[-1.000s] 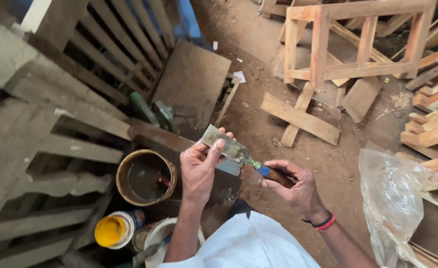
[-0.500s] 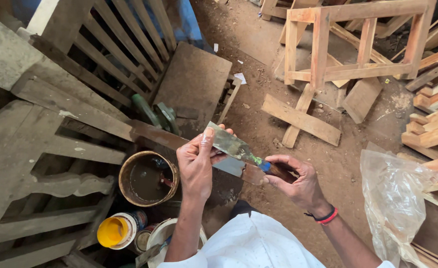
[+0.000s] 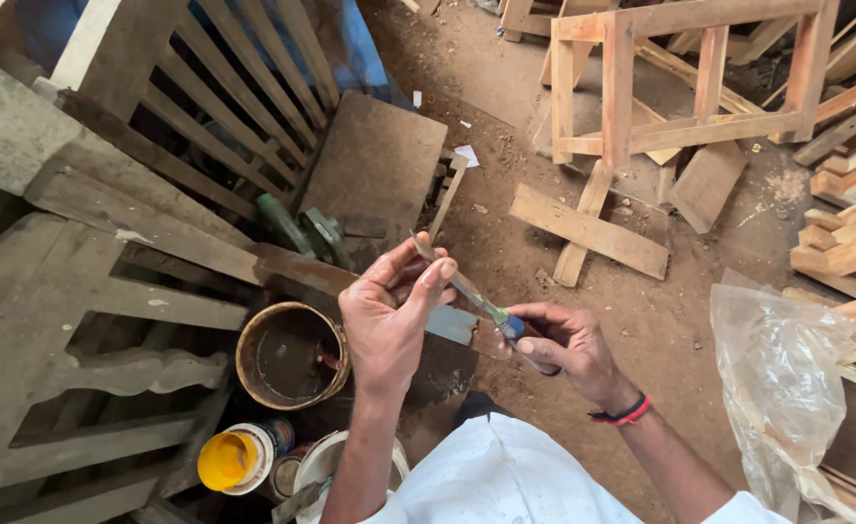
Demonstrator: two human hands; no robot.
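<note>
We see a round tin [image 3: 292, 355] below-left of our hands, w/ dark, muddy liquid inside and a stick end poking up at its right wall. Lower down sits a small pot w/ a yellow lid [image 3: 237, 456], then a white tub [image 3: 323, 464], contents hidden by our arm.

Our right hand [image 3: 568, 342] has its grip closed round the blue handle of a putty knife [image 3: 467, 288]. Blade runs up-left into our left hand [image 3: 389, 315], whose thumb and fingertips pinch the blade near its tip. Knife is held in the air, just right of the tin, above a metal sheet.

Left is crowded by grey wooden railings [image 3: 108, 243]. Right, a clear plastic bag [image 3: 787, 378] sits close. Dirt floor [image 3: 505, 116] ahead has open room up to a wooden frame [image 3: 680, 87].
</note>
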